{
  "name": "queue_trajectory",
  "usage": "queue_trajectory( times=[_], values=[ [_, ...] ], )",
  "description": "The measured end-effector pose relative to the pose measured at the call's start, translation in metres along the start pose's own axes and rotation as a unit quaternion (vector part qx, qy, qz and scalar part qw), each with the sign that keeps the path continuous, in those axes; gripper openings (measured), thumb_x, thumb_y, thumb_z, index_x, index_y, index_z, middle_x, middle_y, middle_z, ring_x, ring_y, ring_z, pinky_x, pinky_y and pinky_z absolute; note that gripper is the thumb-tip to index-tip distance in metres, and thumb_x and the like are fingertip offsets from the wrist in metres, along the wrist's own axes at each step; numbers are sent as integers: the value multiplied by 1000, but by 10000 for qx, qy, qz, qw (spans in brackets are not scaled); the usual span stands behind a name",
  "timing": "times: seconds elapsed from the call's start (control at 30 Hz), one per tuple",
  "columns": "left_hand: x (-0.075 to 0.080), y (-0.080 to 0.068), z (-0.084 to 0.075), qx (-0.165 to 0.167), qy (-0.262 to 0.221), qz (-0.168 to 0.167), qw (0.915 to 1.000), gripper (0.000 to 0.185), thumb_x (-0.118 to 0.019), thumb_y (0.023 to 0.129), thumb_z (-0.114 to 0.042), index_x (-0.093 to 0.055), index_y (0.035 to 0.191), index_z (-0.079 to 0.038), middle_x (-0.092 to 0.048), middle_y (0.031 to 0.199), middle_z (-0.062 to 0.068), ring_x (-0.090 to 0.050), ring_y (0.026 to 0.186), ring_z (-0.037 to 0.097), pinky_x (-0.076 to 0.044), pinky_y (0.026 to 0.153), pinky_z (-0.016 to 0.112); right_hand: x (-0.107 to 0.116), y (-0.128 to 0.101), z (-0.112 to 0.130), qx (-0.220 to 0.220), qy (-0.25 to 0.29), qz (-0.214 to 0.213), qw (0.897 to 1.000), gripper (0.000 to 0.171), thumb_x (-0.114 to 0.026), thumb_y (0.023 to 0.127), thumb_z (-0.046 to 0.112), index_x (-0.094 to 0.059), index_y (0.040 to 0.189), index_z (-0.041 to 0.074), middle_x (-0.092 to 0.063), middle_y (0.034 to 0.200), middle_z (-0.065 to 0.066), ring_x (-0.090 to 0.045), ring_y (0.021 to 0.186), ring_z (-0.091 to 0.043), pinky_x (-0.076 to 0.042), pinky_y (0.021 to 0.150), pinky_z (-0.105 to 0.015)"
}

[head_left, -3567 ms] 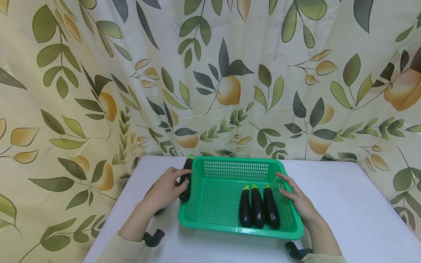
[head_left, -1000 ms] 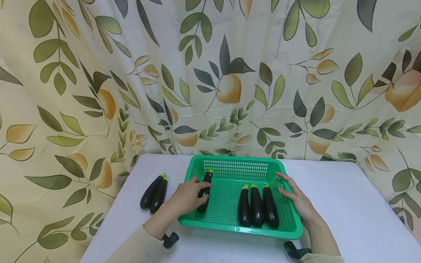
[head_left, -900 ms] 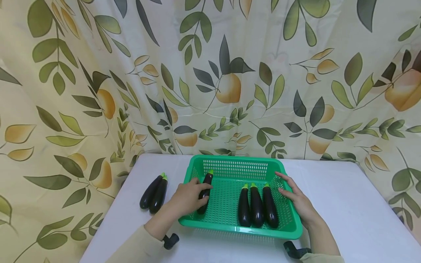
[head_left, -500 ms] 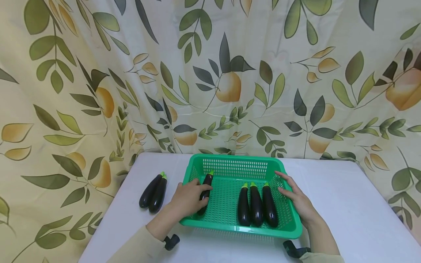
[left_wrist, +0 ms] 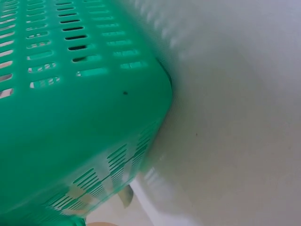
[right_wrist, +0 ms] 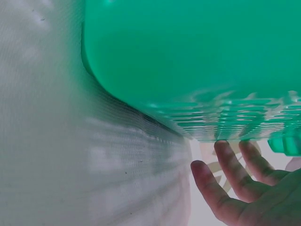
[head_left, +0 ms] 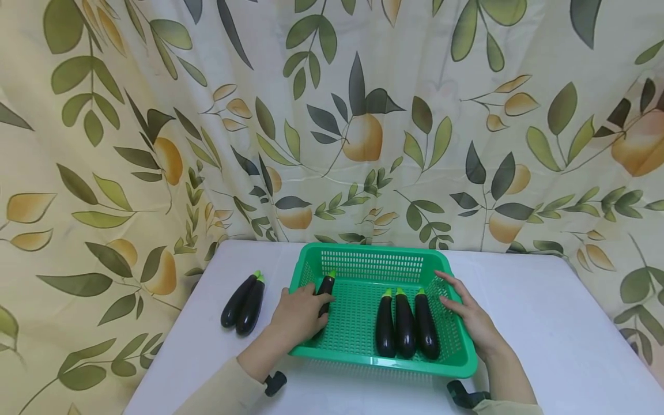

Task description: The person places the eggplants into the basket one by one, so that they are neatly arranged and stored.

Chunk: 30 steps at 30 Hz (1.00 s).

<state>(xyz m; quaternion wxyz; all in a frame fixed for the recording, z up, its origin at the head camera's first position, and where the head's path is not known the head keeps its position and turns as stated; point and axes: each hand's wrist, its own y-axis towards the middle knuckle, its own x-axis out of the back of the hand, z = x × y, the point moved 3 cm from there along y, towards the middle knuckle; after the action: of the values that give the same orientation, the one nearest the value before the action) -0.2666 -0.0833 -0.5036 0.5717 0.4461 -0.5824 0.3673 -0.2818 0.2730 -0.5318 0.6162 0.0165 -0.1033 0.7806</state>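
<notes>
A green plastic basket (head_left: 337, 362) with slotted walls stands on the table. Inside its left end, my left hand (head_left: 298, 316) holds a dark purple eggplant (head_left: 325, 286) by its body; the green stem end points away from me and the hand covers much of the lower half. Three more eggplants (head_left: 406, 325) lie side by side in the basket's right half. Over the right rim rests my right hand (head_left: 477, 323), two digits reaching the inner side. In the right wrist view, its other fingers (right_wrist: 230, 165) extend loosely along the outside wall.
Two eggplants (head_left: 244, 304) lie together on the white tablecloth (head_left: 539, 323), left of the basket. A curtain (head_left: 332, 190) with leaves and fruit hangs behind the table. A dark wrist device (head_left: 275, 383) sits by the left sleeve, another (head_left: 467, 395) by the right.
My left hand has carried an eggplant from outside the basket's left wall into its left end, then shifted slightly over its body. The right hand has stayed at the right rim.
</notes>
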Motion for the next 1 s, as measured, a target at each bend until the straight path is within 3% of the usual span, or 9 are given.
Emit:
queue_trajectory(
  times=[0.17,0.43,0.77,1.0],
  values=[
    [0,0,-1,-44,220,-38,9997,35,-72,96,-40,-73,130,-31,-71,121,9,-70,107,26,-51,84,55,0,0,0,1,-21,-9,10000,57,-40,112,34,-19,165,36,-11,171,-22,-25,148,-63,-50,96,-72],
    [0,1,-3,18,464,164,9988,37,-68,98,-42,-70,134,-32,-69,130,11,-65,120,30,-50,94,63,0,0,1,10,-4,12,10000,58,-40,112,34,-18,165,36,-11,171,-23,-24,148,-64,-50,97,-73],
    [-1,1,-3,-100,801,179,9966,36,-66,99,-44,-71,134,-34,-69,128,7,-65,114,25,-51,89,58,-1,-2,1,12,27,24,10000,58,-40,112,35,-19,165,38,-12,170,-24,-26,147,-64,-50,96,-73],
    [-2,0,-3,-84,901,219,9957,35,-64,100,-45,-71,133,-35,-68,136,8,-63,122,26,-51,92,59,-1,-1,1,35,36,-7,10000,57,-39,112,34,-19,165,37,-13,170,-23,-27,146,-64,-51,95,-73]
  ],
)
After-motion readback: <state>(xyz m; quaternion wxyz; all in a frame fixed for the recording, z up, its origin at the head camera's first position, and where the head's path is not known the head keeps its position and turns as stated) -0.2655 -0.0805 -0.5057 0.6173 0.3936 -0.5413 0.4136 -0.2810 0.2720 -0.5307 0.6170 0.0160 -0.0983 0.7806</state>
